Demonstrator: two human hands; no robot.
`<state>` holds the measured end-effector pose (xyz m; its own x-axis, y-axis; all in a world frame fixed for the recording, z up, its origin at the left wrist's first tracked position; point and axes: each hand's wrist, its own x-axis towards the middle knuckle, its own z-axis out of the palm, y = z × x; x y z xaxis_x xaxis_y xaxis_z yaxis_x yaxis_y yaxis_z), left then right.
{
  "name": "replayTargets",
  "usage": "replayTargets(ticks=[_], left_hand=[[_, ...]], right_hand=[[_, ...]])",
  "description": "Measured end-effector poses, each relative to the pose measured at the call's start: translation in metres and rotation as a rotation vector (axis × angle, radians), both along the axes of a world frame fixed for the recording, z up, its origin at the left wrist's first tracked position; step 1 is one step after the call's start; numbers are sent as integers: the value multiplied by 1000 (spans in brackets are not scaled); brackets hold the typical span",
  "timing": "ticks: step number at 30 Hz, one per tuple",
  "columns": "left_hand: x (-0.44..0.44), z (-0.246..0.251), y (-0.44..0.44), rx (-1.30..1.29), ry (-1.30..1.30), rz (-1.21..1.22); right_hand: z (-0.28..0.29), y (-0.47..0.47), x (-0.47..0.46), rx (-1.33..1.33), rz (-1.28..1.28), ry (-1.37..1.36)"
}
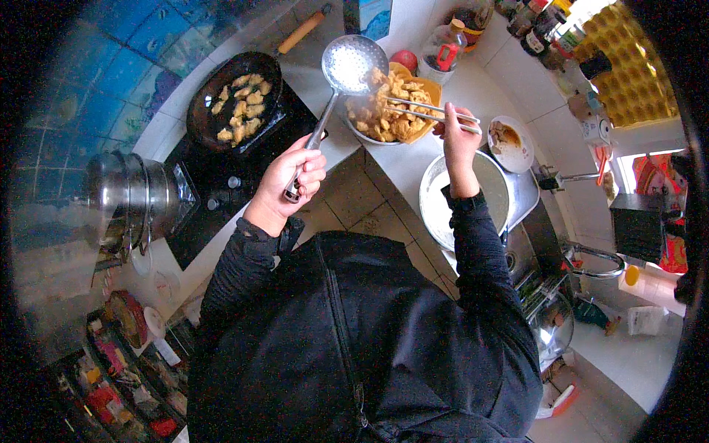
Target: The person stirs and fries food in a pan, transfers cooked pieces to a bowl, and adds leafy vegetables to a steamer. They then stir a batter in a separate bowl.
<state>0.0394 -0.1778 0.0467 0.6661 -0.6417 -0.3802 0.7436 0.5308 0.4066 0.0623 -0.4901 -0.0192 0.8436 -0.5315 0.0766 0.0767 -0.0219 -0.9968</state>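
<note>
My left hand [293, 180] grips the steel handle of a perforated skimmer [354, 62]. The skimmer's round head is over the counter, beside and partly above a bowl's left rim. In my right hand [461, 141] is a pair of long chopsticks [429, 111], their tips at the heap of golden fried pieces [401, 127]. This heap fills a bowl [363, 135] lined with brown paper [433, 91]. To the left, several battered pieces [243, 108] lie in dark oil in a black wok [207, 130] on the cooktop [221, 171].
A large pot [429, 221] with white contents stands below my right wrist. Near it are a plate with brown residue [520, 145] and a sink [515, 260]. A stacked steel steamer [130, 185] occupies the cooktop's near left. The wok's wooden handle [302, 33] points toward the wall.
</note>
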Motion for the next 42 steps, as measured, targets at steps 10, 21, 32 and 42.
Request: replayTargets(ticks=[10,21,32,42], left_hand=[[-3,7,-8,165,-52,-36],[-8,11,-21,398,-155,-6],[-2,5,-9,216,-100,58],[-6,2,3,8,-20,79]], right_hand=[[12,3,23,-82,-74,-145],[-6,-3,20,-59,-110,-73],[-8,-7,-1,10,-35,-29],[-8,-25,-17,53,-85,-28]])
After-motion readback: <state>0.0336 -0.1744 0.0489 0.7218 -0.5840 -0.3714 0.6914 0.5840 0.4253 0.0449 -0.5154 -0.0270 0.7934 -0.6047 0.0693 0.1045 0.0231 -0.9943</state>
